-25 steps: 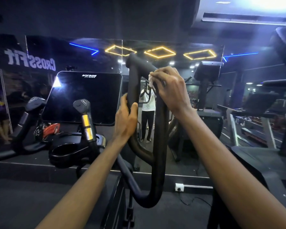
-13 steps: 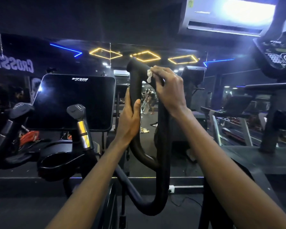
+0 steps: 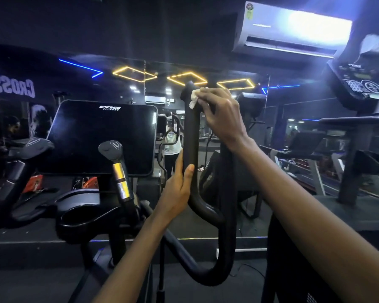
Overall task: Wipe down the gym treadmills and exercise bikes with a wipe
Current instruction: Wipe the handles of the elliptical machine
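Black console screen [image 3: 101,136] sits left of the handlebar [image 3: 190,138]; a short grip w/ metal bands [image 3: 119,173] stands btwn them, lower down. Left hand [image 3: 179,189] comes up from below, forearm angled up-right. Its fingers wrap behind the handlebar's left upright w/ the thumb along the front, gripping it. White wipe [image 3: 194,98] is bunched at the handlebar's top end under the right hand [image 3: 221,114], fingers curled over it, wrist bent, arm in from lower right. AC unit [image 3: 293,29] hangs above-right of the handlebar.
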A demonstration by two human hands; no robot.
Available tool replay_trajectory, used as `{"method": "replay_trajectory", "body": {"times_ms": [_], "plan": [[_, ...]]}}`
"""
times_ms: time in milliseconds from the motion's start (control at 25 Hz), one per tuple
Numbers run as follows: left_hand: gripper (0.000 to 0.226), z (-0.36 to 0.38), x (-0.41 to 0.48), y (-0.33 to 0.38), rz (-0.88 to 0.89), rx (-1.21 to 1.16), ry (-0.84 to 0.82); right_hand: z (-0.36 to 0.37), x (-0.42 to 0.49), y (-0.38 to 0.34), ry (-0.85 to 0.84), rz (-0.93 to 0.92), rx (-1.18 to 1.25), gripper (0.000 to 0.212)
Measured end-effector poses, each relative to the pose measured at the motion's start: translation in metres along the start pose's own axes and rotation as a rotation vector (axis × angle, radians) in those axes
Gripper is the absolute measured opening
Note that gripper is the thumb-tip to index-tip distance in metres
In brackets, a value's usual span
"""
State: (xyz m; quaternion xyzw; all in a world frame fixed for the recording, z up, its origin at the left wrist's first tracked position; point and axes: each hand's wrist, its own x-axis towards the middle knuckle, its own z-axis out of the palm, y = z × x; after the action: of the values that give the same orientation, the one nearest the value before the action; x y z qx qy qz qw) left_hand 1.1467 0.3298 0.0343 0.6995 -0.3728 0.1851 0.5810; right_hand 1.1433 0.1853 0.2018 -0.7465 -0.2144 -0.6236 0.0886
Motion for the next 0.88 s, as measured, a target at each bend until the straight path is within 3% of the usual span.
{"method": "replay_trajectory", "body": {"times_ms": [160, 640, 880], "plan": [[0.06, -0.004, -0.009, -0.007, -0.061, 0.015, -0.06, 0.001, 0.002, -0.001, 0.024, 0.002, -0.005, 0.018], [0.063, -0.001, -0.027, -0.006, -0.086, 0.025, -0.027, 0.012, 0.024, -0.029, 0.008, 0.01, -0.037, 0.015], [0.062, 0.0, -0.034, -0.023, -0.1, -0.067, -0.006, 0.003, -0.033, -0.031, -0.027, 0.007, 0.067, 0.02]]}}
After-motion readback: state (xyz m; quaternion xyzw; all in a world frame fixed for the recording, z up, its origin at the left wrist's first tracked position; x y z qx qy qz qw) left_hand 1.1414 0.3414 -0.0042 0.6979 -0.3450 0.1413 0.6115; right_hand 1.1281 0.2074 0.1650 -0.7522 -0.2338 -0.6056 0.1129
